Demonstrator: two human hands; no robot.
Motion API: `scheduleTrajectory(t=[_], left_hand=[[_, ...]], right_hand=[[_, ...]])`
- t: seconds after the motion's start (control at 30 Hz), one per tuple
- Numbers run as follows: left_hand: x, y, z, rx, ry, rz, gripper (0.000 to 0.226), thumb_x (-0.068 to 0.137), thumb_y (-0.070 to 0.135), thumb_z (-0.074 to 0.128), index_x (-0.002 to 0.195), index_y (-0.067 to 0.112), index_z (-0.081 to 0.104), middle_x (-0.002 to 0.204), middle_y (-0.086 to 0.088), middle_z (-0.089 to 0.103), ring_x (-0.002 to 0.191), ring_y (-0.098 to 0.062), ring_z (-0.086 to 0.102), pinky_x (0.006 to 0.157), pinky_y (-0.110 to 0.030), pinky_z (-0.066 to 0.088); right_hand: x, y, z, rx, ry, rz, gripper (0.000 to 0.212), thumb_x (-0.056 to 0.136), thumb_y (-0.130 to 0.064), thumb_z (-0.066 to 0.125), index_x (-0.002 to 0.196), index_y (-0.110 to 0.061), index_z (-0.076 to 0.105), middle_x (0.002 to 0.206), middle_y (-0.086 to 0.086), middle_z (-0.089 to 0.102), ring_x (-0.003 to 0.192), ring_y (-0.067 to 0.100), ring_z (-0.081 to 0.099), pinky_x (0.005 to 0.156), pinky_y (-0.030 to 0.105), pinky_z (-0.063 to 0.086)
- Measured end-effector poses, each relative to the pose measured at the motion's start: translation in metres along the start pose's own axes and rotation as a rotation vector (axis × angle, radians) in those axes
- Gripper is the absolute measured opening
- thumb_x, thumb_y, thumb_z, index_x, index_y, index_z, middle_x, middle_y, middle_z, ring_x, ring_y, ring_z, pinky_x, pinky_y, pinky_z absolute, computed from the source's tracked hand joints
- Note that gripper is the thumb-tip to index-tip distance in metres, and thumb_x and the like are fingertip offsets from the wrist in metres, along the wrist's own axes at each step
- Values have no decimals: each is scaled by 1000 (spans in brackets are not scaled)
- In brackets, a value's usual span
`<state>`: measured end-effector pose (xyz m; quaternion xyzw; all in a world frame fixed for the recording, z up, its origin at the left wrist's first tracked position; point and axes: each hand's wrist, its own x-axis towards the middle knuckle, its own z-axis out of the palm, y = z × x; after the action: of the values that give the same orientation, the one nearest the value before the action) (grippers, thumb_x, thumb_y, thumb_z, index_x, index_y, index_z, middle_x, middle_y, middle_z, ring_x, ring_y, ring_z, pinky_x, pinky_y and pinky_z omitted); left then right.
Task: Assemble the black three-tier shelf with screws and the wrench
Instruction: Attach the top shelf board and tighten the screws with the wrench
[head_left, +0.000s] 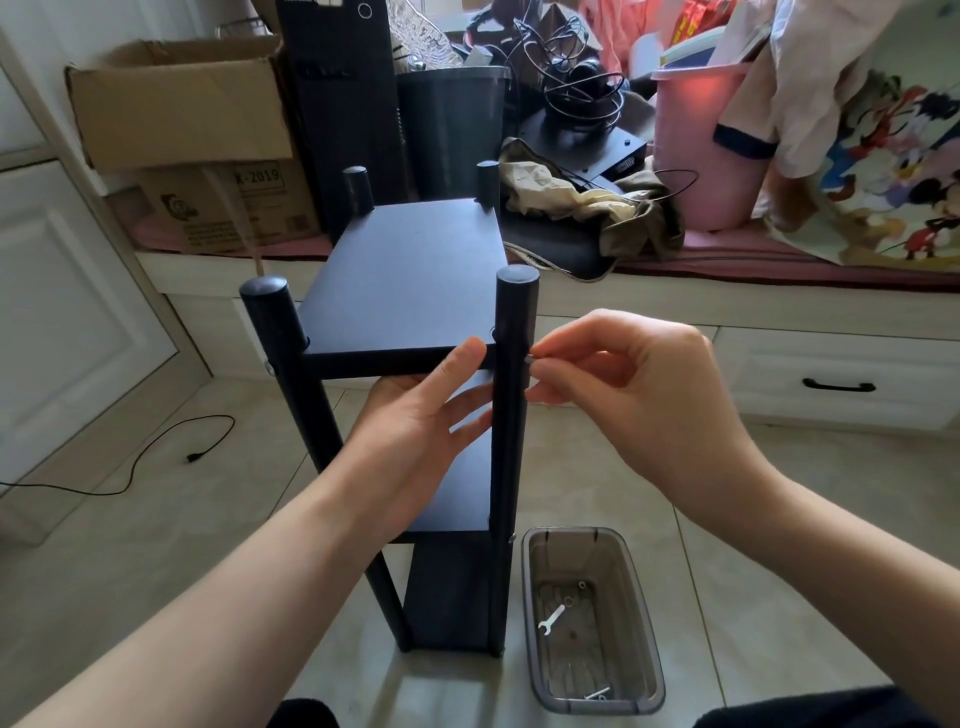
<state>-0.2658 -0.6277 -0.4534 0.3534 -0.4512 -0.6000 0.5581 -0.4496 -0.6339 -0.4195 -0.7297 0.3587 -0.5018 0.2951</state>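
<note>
From my seat the black three-tier shelf (405, 275) stands upright on the tiled floor right in front of me, all three boards already sitting between the four round posts. My left hand (421, 415) reaches under the top board, thumb laid against its front edge and fingers spread loosely beside the near right post (511, 415), steadying rather than clamping. My right hand (623, 384) pinches a small silver screw (531, 358) between thumb and forefinger tip, pressed against the outer side of that post at the level of the top board. I judge the frame light and stiff but easy to tip, being tall and narrow, so I would brace it at the board edge or the post near the joint and not by the smooth post caps. The screw is tiny and slick, easy to drop. The wrench (551, 619) lies in the grey plastic tray (639, 623) on the floor just right of the shelf's foot, with a few loose fasteners beside it. Behind stand a cardboard box (176, 104), a pink bin (701, 150) and tangled cables (576, 88) on a low platform, well clear; only the tray crowds my right side
</note>
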Motion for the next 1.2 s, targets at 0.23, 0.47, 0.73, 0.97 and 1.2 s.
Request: scheduleTrajectory(t=[0.23,0.47,0.73,0.97,1.2], left_hand=[[0,1,-3,3,7,-9,55,86,40,64,128,4,63,127,-8,70,119,-24,66,105,-44,46],[0,1,-3,4,11,-13,57,84,41,66,127,4,64,127,-8,70,119,-24,66,109,-46,43],[-1,1,0,31,41,29,47,86,37,64,121,5,68,121,-8,73,115,-24,68,103,-43,48],[-2,2,1,20,41,26,55,86,37,64,127,0,63,122,-9,72,116,-25,68,106,-45,47],[-3,3,2,27,51,26,52,87,36,63,125,0,64,122,-11,72,116,-27,68,108,-48,45]], right_hand=[[-2,4,1,118,7,26,14,82,-4,75,88,-16,73,81,-3,75,76,12,75,73,22,59],[-2,5,1,242,-14,48,12,82,-2,74,88,-13,72,82,2,76,76,18,75,73,25,59],[-2,5,7,140,44,39,12,80,-3,78,87,-13,73,78,-2,76,71,13,75,70,23,59],[0,1,3,-2,59,35,14,78,-21,81,78,-16,68,68,-5,72,58,11,71,57,20,56],[-5,-4,5,-338,89,-150,11,82,-13,79,83,-11,67,72,-5,71,69,2,70,66,11,52]])
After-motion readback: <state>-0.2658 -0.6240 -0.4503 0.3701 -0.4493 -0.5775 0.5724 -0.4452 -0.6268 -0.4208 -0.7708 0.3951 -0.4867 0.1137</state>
